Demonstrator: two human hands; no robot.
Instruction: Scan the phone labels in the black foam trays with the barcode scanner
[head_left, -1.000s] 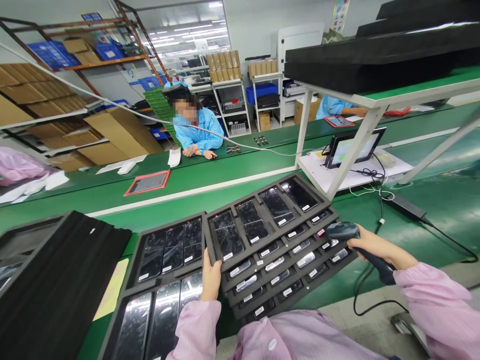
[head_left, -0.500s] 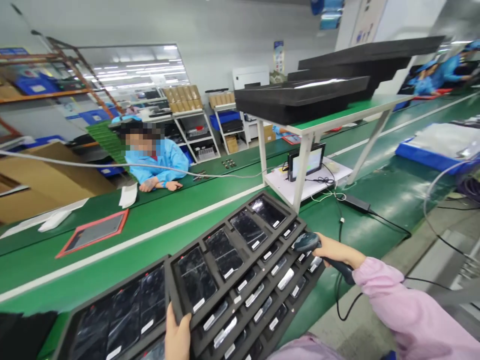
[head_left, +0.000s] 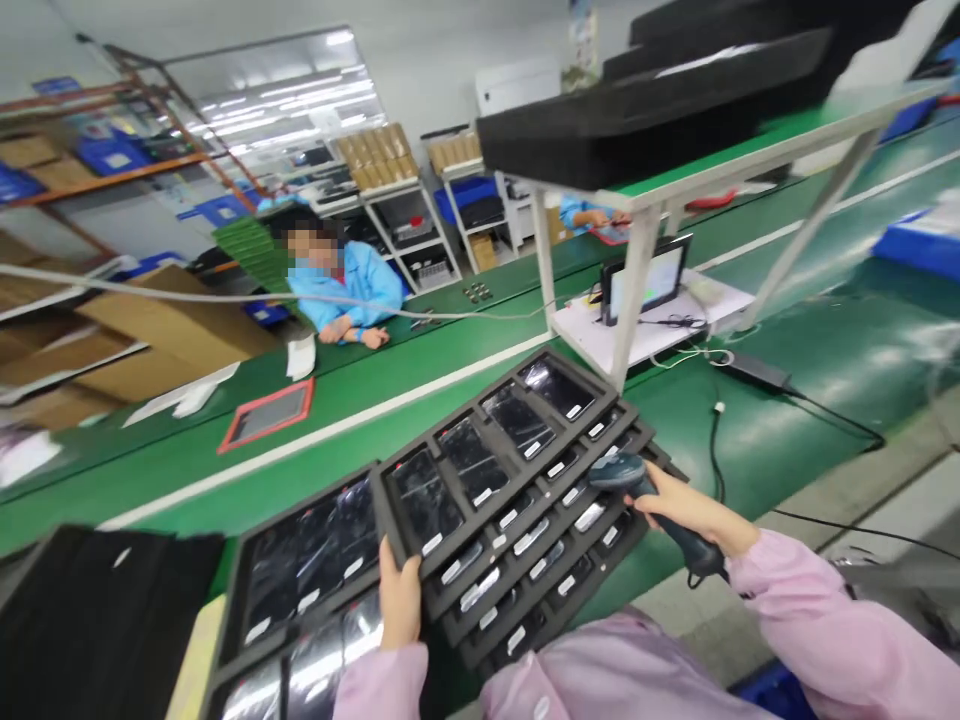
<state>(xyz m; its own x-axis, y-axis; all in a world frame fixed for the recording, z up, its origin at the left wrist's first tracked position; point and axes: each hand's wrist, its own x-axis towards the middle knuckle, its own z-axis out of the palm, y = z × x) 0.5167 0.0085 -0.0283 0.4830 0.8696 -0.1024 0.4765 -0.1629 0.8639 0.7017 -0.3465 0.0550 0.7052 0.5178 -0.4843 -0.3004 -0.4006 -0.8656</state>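
Sliding a little left and nearer over the trays than half a second ago, the barcode scanner (head_left: 619, 470) is now pointing left across the right part of the tray stack. One right hand (head_left: 671, 500) is gripping it, with the fingers wrapping around its handle. At the other end, the left hand (head_left: 401, 590) is pinching the near left corner of the top tray (head_left: 510, 484).

Four dark phone screens (head_left: 471, 458) are lying in that tray, each showing a white label (head_left: 534, 450) at its near end. More trays are sitting under it like steps, each sticking out nearer than the one above, so their labels are showing too.

Just to the left, another foam tray (head_left: 285, 637) is holding three dark screens. Farther left, a black foam stack (head_left: 112, 620) is sitting by the near edge. Across the green table (head_left: 810, 380), a person in blue sleeves (head_left: 375, 275) is leaning on both arms. To the far right, a small monitor (head_left: 660, 275) is standing under a white rack (head_left: 637, 290).
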